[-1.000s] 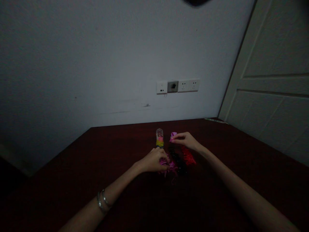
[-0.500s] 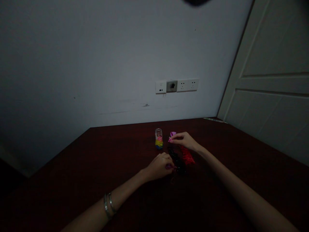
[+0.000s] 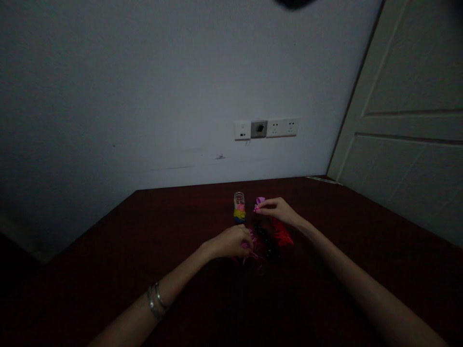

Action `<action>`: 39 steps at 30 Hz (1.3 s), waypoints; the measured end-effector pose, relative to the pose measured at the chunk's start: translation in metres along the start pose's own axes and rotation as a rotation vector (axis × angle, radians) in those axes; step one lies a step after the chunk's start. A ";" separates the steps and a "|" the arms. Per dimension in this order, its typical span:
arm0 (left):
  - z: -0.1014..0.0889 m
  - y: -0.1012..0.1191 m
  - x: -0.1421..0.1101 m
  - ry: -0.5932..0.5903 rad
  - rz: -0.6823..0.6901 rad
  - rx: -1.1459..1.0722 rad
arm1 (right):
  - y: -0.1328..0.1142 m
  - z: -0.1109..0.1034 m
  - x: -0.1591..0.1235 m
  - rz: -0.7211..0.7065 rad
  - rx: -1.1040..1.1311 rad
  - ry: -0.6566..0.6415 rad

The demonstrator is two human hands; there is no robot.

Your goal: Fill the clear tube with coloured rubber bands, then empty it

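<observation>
at lower centre, the left hand (image 3: 229, 242) curls around pink strands (image 3: 245, 245), likely to bunch them; right of centre, the right hand (image 3: 280, 211) pinches a pink item (image 3: 260, 200) (perhaps for steadiness).

dark red tabletop (image 3: 173, 212) | glass jar (image 3: 239, 206), upright | pink pile (image 3: 254, 237) | black pile (image 3: 266, 241) | red pile (image 3: 283, 233)

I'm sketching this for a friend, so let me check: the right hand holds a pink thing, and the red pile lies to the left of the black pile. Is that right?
Not quite: the red pile lies to the right of the black pile, as the head view shows. The right hand does hold a pink thing.
</observation>
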State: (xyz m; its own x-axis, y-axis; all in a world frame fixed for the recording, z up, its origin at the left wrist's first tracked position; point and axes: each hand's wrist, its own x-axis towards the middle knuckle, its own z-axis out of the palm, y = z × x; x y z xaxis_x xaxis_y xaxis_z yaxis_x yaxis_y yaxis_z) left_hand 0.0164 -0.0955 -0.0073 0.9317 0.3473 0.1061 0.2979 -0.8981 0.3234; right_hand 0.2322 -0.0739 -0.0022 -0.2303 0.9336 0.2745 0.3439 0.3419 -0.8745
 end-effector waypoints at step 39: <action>-0.003 -0.070 0.023 0.701 -0.277 -0.548 | -0.055 0.005 0.048 -0.443 -0.684 -0.059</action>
State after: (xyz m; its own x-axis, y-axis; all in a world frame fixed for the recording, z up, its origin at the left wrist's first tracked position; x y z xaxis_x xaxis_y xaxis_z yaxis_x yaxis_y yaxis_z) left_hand 0.0166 -0.0238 -0.0245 0.4502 0.7743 0.4448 0.1850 -0.5682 0.8018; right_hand 0.1974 -0.0485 0.0568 -0.5164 0.6955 0.4995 0.6845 0.6858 -0.2472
